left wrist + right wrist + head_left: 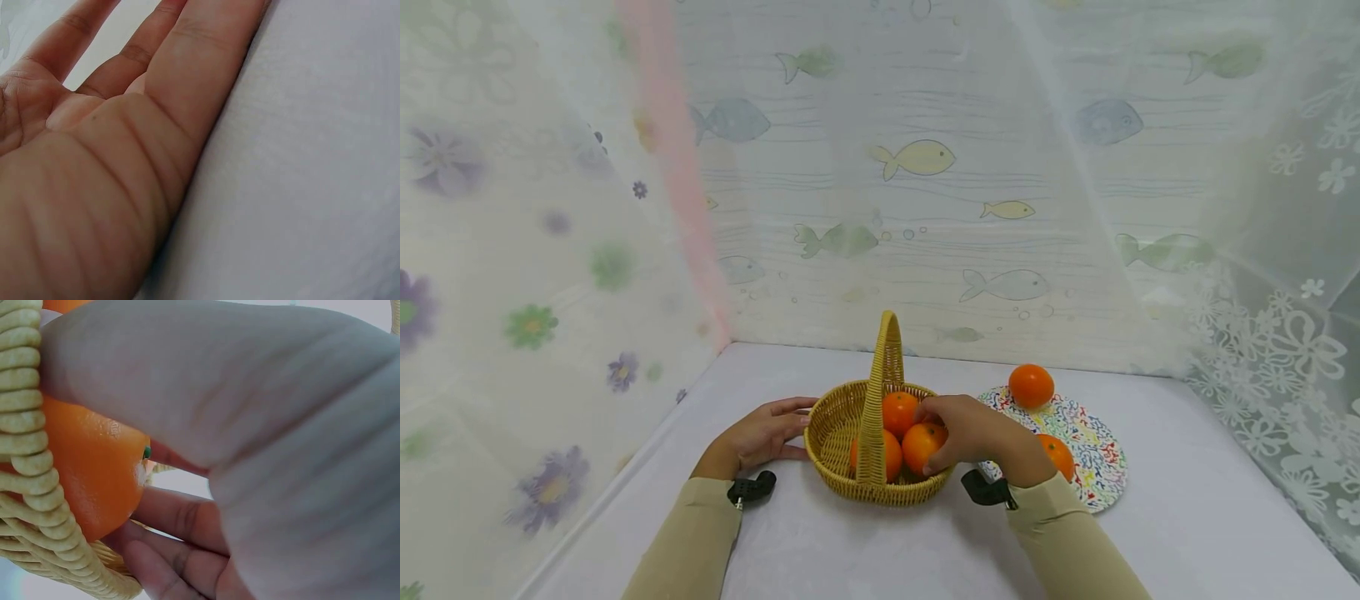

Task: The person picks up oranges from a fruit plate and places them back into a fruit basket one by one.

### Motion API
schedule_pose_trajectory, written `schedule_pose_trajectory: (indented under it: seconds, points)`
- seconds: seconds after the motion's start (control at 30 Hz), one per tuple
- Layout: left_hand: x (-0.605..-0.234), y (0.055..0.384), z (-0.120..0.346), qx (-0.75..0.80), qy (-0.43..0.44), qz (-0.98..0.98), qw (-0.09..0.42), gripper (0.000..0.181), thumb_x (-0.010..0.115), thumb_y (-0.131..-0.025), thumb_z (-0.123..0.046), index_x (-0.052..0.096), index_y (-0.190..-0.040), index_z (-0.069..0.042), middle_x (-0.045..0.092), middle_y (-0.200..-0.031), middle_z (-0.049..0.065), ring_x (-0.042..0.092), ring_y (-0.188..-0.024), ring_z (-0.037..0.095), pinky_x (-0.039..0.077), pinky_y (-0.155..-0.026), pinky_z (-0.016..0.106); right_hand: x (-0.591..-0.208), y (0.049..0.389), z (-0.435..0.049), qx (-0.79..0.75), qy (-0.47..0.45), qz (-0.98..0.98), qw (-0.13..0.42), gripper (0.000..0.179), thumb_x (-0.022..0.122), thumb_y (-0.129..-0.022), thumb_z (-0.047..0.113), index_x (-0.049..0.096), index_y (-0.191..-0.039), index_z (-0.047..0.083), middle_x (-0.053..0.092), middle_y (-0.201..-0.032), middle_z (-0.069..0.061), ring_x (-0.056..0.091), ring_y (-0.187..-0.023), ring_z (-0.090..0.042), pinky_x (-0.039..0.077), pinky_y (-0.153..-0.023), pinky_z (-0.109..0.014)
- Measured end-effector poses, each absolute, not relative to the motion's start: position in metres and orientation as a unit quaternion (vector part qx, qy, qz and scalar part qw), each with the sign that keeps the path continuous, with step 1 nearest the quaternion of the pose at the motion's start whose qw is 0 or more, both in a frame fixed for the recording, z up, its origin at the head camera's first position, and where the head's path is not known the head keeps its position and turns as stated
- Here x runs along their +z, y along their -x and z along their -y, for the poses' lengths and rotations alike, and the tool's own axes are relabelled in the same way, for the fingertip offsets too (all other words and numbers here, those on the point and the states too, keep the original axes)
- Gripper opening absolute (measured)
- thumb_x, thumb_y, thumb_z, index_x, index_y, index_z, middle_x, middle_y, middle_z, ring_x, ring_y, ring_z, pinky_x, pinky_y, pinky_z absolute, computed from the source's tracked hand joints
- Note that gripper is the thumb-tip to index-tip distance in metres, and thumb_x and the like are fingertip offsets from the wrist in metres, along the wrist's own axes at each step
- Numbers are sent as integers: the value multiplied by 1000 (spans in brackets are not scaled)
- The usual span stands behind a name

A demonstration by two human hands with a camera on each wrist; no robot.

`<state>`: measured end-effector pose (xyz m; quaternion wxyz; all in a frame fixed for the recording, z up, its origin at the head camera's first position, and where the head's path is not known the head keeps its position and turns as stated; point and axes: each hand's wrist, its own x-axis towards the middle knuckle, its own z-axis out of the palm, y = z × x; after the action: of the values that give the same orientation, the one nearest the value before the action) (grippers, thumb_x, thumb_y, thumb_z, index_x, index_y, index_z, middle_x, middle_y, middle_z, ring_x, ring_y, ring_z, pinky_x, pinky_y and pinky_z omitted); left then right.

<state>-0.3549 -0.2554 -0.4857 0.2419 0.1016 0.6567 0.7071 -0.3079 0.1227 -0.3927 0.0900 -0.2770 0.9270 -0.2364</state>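
A yellow wicker basket with a tall arched handle stands on the table and holds three oranges. My right hand reaches over its right rim, thumb and fingers curled round the rightmost orange. In the right wrist view that orange shows a small green stem mark, with the wicker rim beside it. Another orange lies behind it, and one more is partly hidden by the handle. At the basket's left side, my left hand has its fingers extended, fingertips at the wall.
Right of the basket lies a round plate with a multicoloured pattern. One orange sits at its back edge; a second orange is partly covered by my right wrist. Patterned curtains enclose the white table.
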Motion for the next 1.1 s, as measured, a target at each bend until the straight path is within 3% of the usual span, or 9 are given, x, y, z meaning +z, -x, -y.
schedule_pose_trajectory:
  seconds: [0.47, 0.8, 1.0, 1.1]
  points:
    - [-484, 357, 253, 707, -100, -656, 244, 57, 64, -104, -19, 43, -156, -9, 58, -148, 6, 67, -122, 22, 58, -97, 55, -383, 306, -126, -255, 280, -921, 89, 52, 93, -75, 24, 69, -120, 19, 69, -114, 5, 60, -104, -17, 54, -96, -43]
    - [-488, 355, 254, 709, -107, -650, 250, 57, 61, -105, -15, 40, -158, -8, 58, -148, 7, 66, -122, 22, 59, -96, 54, -378, 309, -131, -275, 304, -911, 45, 42, 88, -82, 22, 71, -120, 12, 72, -116, -5, 65, -110, -27, 56, -98, -46]
    - [-486, 354, 255, 711, -112, -648, 249, 57, 61, -105, -14, 40, -158, -7, 58, -148, 7, 66, -123, 22, 58, -97, 55, -376, 306, -140, -247, 296, -922, 22, 39, 87, -84, 26, 72, -118, 17, 72, -118, -1, 65, -114, -22, 55, -103, -46]
    - [-486, 356, 256, 710, -112, -649, 250, 56, 60, -106, -14, 40, -157, -7, 58, -148, 7, 66, -123, 22, 58, -98, 55, -375, 304, -149, -233, 301, -925, 6, 37, 87, -84, 33, 72, -116, 20, 72, -116, 0, 65, -110, -21, 56, -98, -43]
